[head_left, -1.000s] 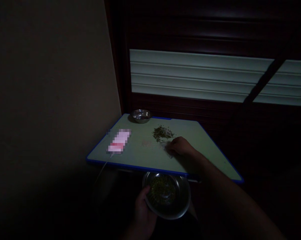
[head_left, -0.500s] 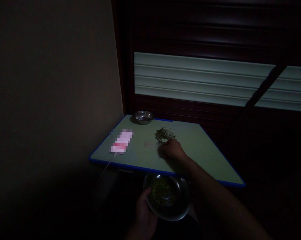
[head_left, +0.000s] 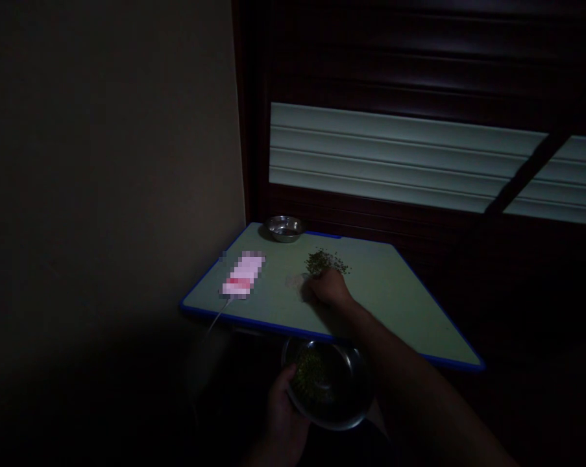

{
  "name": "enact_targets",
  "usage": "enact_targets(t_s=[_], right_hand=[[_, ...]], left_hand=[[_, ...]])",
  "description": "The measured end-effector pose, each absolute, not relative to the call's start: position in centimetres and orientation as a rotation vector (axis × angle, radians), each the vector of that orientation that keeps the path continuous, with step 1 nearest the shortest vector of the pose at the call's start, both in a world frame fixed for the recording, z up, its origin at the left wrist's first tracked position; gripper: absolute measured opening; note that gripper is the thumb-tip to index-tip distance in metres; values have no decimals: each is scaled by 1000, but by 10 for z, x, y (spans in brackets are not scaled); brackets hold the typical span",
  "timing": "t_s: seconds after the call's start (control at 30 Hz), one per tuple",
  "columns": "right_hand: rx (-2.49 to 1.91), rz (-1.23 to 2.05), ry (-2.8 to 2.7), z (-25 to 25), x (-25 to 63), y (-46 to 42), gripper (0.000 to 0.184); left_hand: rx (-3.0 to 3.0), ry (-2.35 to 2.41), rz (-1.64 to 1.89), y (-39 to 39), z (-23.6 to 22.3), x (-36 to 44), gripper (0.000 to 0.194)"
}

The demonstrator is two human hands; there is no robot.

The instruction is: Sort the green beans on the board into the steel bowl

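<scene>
My left hand (head_left: 285, 408) grips the rim of a steel bowl (head_left: 344, 418), its thumb over the edge. The bowl is tilted below the near edge of the table, with small green grains (head_left: 312, 373) lying toward its left side. My right hand (head_left: 328, 287) rests on the pale green tabletop (head_left: 390, 292) with its fingers curled in; whatever they hold is hidden. Just beyond that hand is a loose scatter of small dark green grains (head_left: 324, 259). A pale patch (head_left: 295, 280) shows on the tabletop left of my fingers, too dim to make out.
A second, smaller steel bowl (head_left: 285, 229) stands at the far left corner of the table. Nearer on the left lies a blurred-out pink and white phone-like object (head_left: 244, 275) with a cable (head_left: 217, 316) hanging over the edge. Slatted dark panels (head_left: 394, 155) rise behind.
My right hand has shifted slightly left over the tabletop, toward the pale patch. My left hand and its bowl stay about where they were. The view has turned slightly left.
</scene>
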State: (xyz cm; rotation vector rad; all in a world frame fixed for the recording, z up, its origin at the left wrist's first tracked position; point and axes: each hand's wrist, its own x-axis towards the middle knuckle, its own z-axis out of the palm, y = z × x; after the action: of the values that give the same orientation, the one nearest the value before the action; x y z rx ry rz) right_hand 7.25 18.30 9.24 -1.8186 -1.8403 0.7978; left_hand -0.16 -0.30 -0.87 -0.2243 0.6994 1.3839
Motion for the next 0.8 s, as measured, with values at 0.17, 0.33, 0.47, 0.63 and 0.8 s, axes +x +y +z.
enact_targets(t_s=[0.17,0.33,0.47,0.63,0.8], right_hand=[[-1834,700,-1914,98,68,183,22],[-1787,482,-2009,103,70,182,17],[-1740,369,-2043,106,76,183,12],[-1601,569,-2018,110,98,188,13],[-1312,788,-2208,111,128,187,11]], left_hand=[[-205,703,1391,-2,-10,-2,18],[-200,694,1406,-2,-7,-2,19],[-203,726,1401,-3,-2,-2,21],[-193,690,1425,-4,-1,-1,21],[-197,711,1422,-2,-2,0,18]])
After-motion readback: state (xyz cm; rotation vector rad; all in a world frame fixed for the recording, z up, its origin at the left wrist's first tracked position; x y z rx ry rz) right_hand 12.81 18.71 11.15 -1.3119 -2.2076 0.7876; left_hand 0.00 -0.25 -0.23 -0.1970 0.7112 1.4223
